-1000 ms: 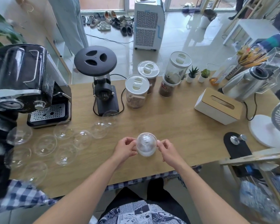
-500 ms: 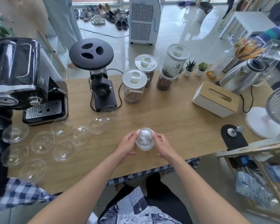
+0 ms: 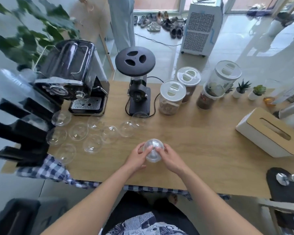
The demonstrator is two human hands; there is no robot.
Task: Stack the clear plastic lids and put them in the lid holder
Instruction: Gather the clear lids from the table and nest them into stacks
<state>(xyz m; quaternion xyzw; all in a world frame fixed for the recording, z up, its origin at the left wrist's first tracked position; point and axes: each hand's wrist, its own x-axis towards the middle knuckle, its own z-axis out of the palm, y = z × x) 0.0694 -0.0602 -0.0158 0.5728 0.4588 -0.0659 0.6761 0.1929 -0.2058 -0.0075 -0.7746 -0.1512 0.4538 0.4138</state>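
While our left hand (image 3: 136, 158) and right hand (image 3: 171, 158) hold the clear domed plastic lid (image 3: 153, 157) in a curled grip, we judge a hard squeeze could buckle it.

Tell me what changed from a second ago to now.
Both hands closed in on the clear plastic dome lid. The left hand and right hand pinched its sides earlier and now curl their fingertips over its top. It stayed between them near the front edge of the wooden table. The loose clear lids to the left did not move; only the camera view shifted.
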